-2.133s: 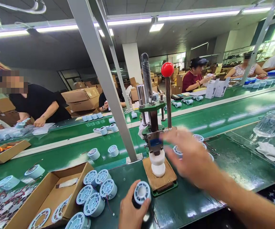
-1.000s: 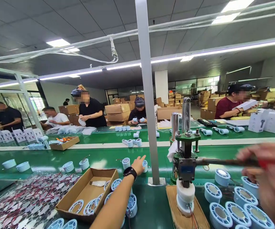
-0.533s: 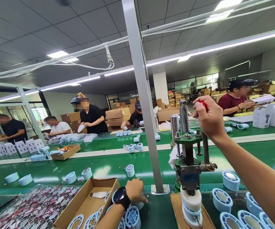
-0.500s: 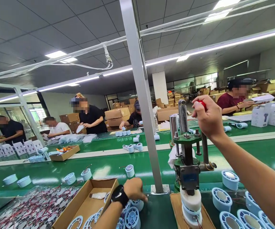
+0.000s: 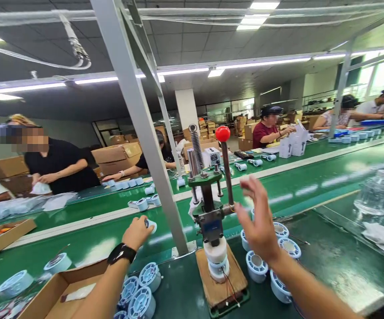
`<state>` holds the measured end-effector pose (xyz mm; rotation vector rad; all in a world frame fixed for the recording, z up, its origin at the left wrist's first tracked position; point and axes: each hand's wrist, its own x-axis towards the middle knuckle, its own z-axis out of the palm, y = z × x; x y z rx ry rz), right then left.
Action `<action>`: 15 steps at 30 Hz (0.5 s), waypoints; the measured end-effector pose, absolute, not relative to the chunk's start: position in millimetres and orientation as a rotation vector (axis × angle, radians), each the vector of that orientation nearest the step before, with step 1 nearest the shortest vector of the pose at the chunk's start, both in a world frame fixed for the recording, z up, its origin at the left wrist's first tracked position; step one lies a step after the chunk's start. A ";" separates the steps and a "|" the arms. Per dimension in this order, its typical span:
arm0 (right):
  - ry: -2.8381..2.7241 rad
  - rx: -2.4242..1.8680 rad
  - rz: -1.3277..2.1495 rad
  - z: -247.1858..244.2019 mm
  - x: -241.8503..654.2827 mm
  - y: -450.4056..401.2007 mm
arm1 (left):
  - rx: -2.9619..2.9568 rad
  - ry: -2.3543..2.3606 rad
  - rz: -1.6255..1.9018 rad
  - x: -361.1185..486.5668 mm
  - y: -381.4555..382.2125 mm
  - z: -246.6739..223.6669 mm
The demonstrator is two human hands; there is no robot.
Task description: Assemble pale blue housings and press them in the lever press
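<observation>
My left hand (image 5: 138,233), with a black watch on its wrist, grips a light blue round housing (image 5: 150,226) over the green belt. My right hand (image 5: 256,221) is raised with spread fingers beside the hand press (image 5: 212,226), holding nothing. The press lever with its red knob (image 5: 223,134) stands upright, free of my hand. Under the white press head, a blue and white round part (image 5: 218,268) sits on a brown board (image 5: 223,288), its thin wires trailing forward. Several blue housings (image 5: 142,303) lie left of the press, and more (image 5: 256,266) lie to its right.
An open cardboard box (image 5: 54,292) is at the lower left. A grey metal post (image 5: 139,115) rises behind the worktop. Housings lie along the green belt (image 5: 88,239). A clear jar (image 5: 374,195) stands at the right. Several people sit or stand across the belt.
The view has swung right. My right hand has let go of the red knob and dropped lower. My left hand has moved from the near housings to the belt and taken hold of one.
</observation>
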<state>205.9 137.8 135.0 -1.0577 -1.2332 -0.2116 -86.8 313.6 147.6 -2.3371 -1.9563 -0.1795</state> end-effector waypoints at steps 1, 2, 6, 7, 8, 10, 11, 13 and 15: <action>-1.220 -1.146 -0.173 98.5 193.1 128.3 | -2.325 -1.917 -0.174 -81.6 300.7 151.4; -1.218 -1.220 -0.135 64.7 179.7 122.6 | -2.337 -1.868 -0.161 -76.2 284.2 153.5; -1.282 -1.366 -0.023 -11.7 140.2 136.2 | -2.537 -1.693 0.071 -53.0 204.2 133.4; -1.267 -1.368 -0.046 -16.3 135.6 143.5 | -2.580 -1.691 0.148 -47.3 186.1 121.7; -1.239 -1.372 -0.074 -17.6 132.7 149.5 | -2.607 -1.707 0.203 -41.9 170.0 108.7; -1.179 -1.372 -0.102 -16.2 129.0 151.5 | -2.614 -1.782 0.236 -32.7 145.1 82.9; -1.162 -1.362 -0.104 -15.9 128.1 146.1 | -2.599 -1.824 0.224 -29.8 136.3 72.1; -1.157 -1.330 -0.088 -19.7 130.5 124.3 | -2.597 -1.890 0.112 -29.9 125.9 58.5; -1.173 -1.300 -0.075 -29.6 141.8 95.9 | -2.633 -1.916 -0.076 -41.2 124.4 57.3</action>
